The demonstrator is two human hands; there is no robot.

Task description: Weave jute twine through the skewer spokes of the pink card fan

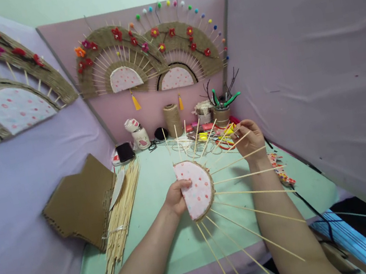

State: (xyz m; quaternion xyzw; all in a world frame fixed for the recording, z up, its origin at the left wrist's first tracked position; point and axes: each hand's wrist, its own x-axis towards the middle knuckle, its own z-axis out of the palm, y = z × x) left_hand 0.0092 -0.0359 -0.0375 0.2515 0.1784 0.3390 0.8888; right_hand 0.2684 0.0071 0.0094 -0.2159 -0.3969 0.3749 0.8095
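Note:
My left hand (176, 196) grips the straight edge of a half-round fan base (199, 186), thumb on top. The base is covered in pale fabric with pink dots and has a twine-like rim. Many thin wooden sticks (249, 174) spread from its curved edge, mostly toward the right and the front. Beyond the base, at the upper right, my right hand (249, 137) is raised with its fingers pinched together around the tip of one stick. Whether it holds anything more there I cannot make out.
A tied bundle of sticks (123, 218) and brown cardboard (77, 203) lie at left. Along the back stand a twine spool (173, 120), a white jar (139, 137) and a pot with green-handled pliers (222, 113). Finished fans (184, 42) hang on the wall.

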